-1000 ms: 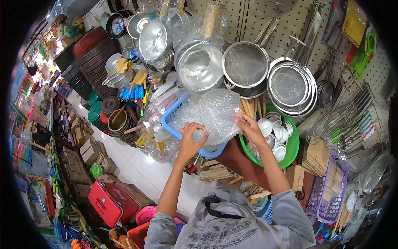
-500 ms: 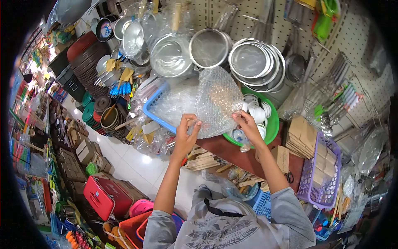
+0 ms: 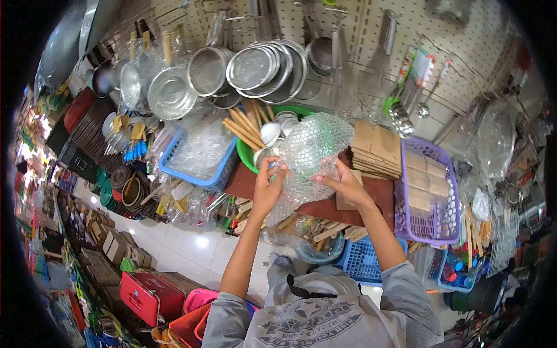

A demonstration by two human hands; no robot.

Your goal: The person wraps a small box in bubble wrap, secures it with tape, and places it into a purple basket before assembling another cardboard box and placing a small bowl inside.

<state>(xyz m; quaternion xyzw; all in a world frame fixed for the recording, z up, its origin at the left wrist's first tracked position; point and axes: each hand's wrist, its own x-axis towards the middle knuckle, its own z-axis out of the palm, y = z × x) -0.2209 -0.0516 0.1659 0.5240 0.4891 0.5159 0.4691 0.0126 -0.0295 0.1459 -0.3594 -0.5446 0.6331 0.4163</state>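
A crumpled piece of clear bubble wrap [image 3: 316, 142] hangs between my hands. My left hand [image 3: 270, 184] pinches its left edge between thumb and fingers. On the opposite side, my right hand [image 3: 346, 184] grips it near the lower right, fingers closed. Behind the wrap stands a green basin [image 3: 246, 155], partly covered by it. Several white ladle-like scoops [image 3: 270, 133] and wooden handles [image 3: 245, 127] stick out of the basin. To the left, a blue basket [image 3: 197, 181] holds more clear plastic wrapping [image 3: 203, 145].
Metal strainers [image 3: 253, 68] hang on the pegboard [image 3: 371, 29] ahead. Flattened brown cardboard [image 3: 376, 145] and a purple basket [image 3: 429, 235] of brown packets are at right. Below the reddish-brown shelf [image 3: 319, 210] is another blue basket [image 3: 366, 261]. A red case [image 3: 142, 298] sits at lower left.
My view has turned right. The bubble wrap has moved from over the blue basket to in front of the green basin, still in both hands. The basin's wooden handles have come into view.
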